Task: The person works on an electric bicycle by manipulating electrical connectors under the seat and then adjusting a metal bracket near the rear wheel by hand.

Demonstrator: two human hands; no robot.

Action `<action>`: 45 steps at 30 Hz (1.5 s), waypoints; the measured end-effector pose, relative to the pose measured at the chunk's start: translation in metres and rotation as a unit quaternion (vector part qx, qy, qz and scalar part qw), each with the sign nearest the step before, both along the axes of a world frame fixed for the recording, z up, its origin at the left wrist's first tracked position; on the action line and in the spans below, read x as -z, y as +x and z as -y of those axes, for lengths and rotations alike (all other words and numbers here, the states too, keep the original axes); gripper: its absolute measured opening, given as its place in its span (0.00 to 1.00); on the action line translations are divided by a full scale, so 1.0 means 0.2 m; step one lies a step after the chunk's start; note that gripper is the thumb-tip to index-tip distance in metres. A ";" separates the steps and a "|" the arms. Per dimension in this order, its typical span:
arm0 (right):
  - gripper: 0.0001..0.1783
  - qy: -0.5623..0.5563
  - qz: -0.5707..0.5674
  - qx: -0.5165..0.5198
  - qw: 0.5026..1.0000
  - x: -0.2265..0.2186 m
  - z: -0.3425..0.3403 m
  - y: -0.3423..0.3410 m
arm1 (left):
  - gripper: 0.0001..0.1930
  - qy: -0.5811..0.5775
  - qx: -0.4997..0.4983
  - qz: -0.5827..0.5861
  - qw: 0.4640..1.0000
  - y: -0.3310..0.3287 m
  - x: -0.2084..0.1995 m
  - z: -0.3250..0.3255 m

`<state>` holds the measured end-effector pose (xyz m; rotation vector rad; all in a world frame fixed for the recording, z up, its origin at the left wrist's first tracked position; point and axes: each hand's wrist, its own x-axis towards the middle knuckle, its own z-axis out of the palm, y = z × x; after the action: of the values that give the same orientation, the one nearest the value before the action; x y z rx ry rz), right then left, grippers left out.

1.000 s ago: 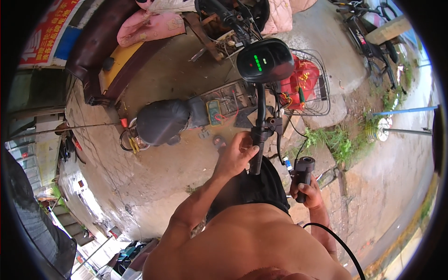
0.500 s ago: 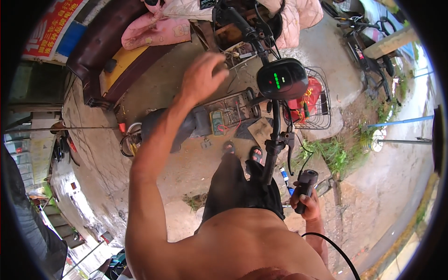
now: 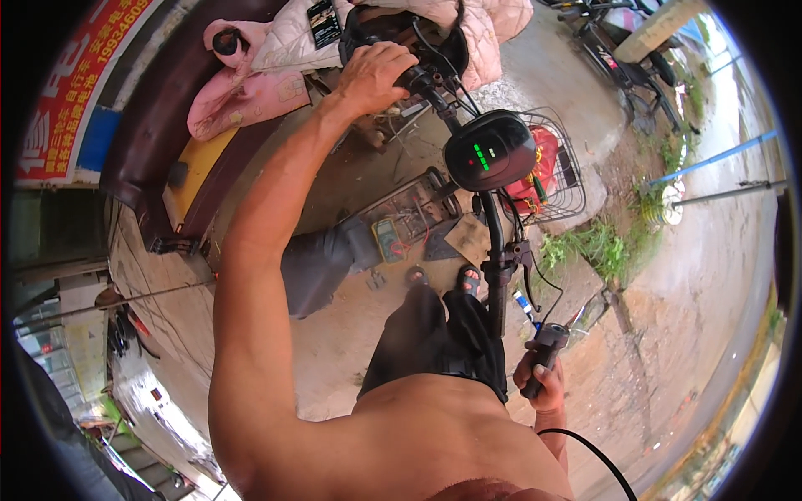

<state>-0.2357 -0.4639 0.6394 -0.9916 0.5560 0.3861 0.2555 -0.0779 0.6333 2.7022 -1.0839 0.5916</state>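
Note:
My left hand (image 3: 378, 77) has its fingers curled over the far end of the handlebar (image 3: 493, 225) of an electric bike, at the black grip. In my right hand (image 3: 545, 380) is a black throttle grip (image 3: 546, 349), apart from the bar's near end, with a thin cable running from its top. A black display (image 3: 489, 150) with green lights sits mid-bar. Below the bar, a brake lever (image 3: 528, 269) juts out beside the near end. A green multimeter (image 3: 387, 240) with red leads lies on the open footboard (image 3: 409, 209).
A wire basket (image 3: 576, 188) holding a red bag (image 3: 543, 163) hangs in front. Left stands a brown sofa (image 3: 138, 159) with a pink quilt (image 3: 251, 100) and a phone (image 3: 324, 23). A blue-and-white tube (image 3: 524, 302) is near my right hand. Another bike (image 3: 631, 71) is parked far right.
My left hand has come from above the footboard forward to the handlebar's far grip. The view has shifted; my right hand still holds the throttle grip.

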 end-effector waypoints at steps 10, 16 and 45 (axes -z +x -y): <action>0.38 -0.012 0.009 0.023 1.000 0.01 -0.12 -0.05 | 0.37 0.006 0.051 0.044 0.998 -0.02 0.02 -0.04; 0.37 0.017 0.024 0.032 0.999 0.01 -0.15 -0.07 | 0.36 0.016 0.038 0.021 0.999 -0.02 0.02 -0.02; 0.35 -0.008 0.010 0.030 0.999 0.02 -0.24 -0.12 | 0.33 -0.006 0.026 -0.005 1.000 0.00 0.04 -0.03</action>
<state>-0.2595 -0.4158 0.6352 -0.9904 0.5702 0.3198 0.2551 -0.0728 0.6261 2.6561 -1.1410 0.5746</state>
